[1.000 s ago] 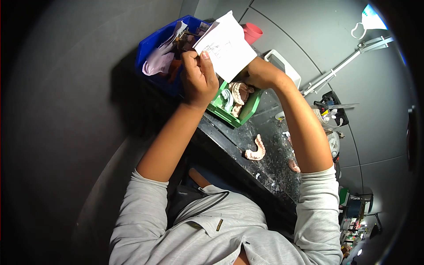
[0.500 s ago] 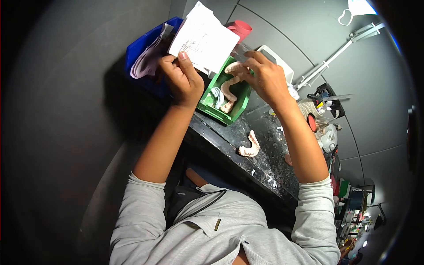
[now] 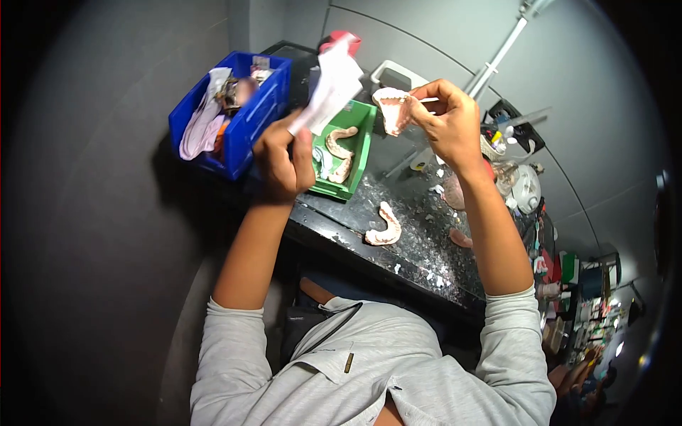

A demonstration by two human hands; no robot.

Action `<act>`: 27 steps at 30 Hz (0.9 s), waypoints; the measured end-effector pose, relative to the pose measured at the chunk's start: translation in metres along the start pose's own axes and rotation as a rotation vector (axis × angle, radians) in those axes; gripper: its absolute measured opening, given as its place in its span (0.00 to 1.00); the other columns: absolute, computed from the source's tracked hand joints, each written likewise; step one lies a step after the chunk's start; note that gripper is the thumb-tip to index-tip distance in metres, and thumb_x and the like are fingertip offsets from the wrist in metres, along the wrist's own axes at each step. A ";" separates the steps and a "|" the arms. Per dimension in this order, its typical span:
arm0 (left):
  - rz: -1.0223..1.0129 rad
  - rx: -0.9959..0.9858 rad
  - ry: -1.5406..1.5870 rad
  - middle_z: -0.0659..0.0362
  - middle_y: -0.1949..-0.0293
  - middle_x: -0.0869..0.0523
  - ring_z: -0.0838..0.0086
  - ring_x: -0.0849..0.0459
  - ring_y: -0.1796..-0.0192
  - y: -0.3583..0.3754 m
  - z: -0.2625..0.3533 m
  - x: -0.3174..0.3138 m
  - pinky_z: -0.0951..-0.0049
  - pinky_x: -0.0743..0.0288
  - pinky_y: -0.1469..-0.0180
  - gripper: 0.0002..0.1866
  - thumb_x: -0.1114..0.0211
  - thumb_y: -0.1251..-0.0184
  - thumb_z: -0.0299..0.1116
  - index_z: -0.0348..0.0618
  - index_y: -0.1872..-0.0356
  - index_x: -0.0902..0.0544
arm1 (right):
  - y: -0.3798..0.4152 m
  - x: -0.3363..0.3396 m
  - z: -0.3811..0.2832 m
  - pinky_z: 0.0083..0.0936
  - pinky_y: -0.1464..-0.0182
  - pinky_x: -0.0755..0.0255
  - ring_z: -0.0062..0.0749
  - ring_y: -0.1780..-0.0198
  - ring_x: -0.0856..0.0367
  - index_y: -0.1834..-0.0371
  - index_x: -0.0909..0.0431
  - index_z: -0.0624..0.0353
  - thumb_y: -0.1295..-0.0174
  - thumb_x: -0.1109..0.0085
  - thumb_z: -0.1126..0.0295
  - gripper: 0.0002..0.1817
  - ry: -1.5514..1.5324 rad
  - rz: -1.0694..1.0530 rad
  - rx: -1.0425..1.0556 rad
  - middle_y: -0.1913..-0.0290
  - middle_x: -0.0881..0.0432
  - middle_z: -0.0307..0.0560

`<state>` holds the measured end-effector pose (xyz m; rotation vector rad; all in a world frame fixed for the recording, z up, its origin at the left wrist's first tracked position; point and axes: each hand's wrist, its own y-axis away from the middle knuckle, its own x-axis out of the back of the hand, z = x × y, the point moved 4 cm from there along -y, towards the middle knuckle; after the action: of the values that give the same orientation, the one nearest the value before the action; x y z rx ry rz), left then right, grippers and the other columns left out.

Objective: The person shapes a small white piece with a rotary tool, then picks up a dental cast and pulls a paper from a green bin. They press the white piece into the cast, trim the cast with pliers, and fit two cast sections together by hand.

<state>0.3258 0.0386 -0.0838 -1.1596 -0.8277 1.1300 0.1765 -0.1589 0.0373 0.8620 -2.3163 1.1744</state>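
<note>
My left hand (image 3: 284,157) is closed on a sheaf of white paper slips (image 3: 330,85), blurred by motion. Up and to the right, my right hand (image 3: 449,121) grips a pale dental cast (image 3: 392,108) of an upper jaw, with a row of teeth along its edge. Between the hands stands a green bin (image 3: 364,145). Inside it lie a horseshoe-shaped dental cast (image 3: 338,142), another cast piece (image 3: 341,170) and a bluish impression (image 3: 323,162). One more horseshoe-shaped cast (image 3: 387,228) rests on the black bench (image 3: 341,238) near its front edge.
A blue bin (image 3: 259,117) with papers and other items stands at the left. Behind are a red mug (image 3: 344,41) and a white tray (image 3: 399,74). White debris litters the bench, and tools and containers crowd the right. A lamp arm (image 3: 501,53) rises at the back.
My right hand has lifted the dental cast out of the green bin and moved right. My left hand has lowered, tilting the paper slips. The view has shifted, showing more of the blue bin.
</note>
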 end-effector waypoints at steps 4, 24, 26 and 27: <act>-0.396 -0.136 0.037 0.49 0.59 0.07 0.55 0.07 0.56 -0.017 0.026 -0.021 0.56 0.17 0.43 0.06 0.37 0.40 0.20 0.36 0.62 0.17 | 0.023 0.037 0.009 0.19 0.63 0.15 0.23 0.65 0.10 0.58 0.19 0.69 0.31 0.33 0.77 0.06 -0.362 0.030 -0.140 0.64 0.11 0.45; -0.578 -0.446 -0.258 0.49 0.58 0.08 0.51 0.12 0.48 -0.063 0.076 -0.036 0.47 0.34 0.31 0.15 0.35 0.46 0.40 0.34 0.70 0.16 | 0.151 0.198 0.109 0.24 0.57 0.11 0.25 0.59 0.10 0.50 0.15 0.64 0.26 0.36 0.66 0.12 -0.881 0.327 -0.522 0.56 0.11 0.44; -0.551 -0.443 -0.217 0.50 0.59 0.08 0.52 0.12 0.49 -0.068 0.102 -0.050 0.48 0.34 0.32 0.16 0.37 0.45 0.41 0.34 0.71 0.16 | 0.165 0.206 0.139 0.25 0.55 0.10 0.27 0.59 0.10 0.48 0.16 0.67 0.26 0.37 0.67 0.14 -1.051 0.395 -0.580 0.55 0.11 0.45; -0.575 -0.429 -0.163 0.49 0.59 0.08 0.52 0.12 0.49 -0.070 0.118 -0.060 0.48 0.33 0.33 0.15 0.37 0.44 0.40 0.34 0.70 0.16 | 0.171 0.209 0.151 0.27 0.51 0.10 0.34 0.56 0.10 0.45 0.19 0.72 0.25 0.40 0.65 0.17 -1.117 0.375 -0.606 0.51 0.12 0.51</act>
<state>0.2161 0.0110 0.0147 -1.0730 -1.4703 0.5843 -0.1040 -0.2763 -0.0220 0.9872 -3.5261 -0.1023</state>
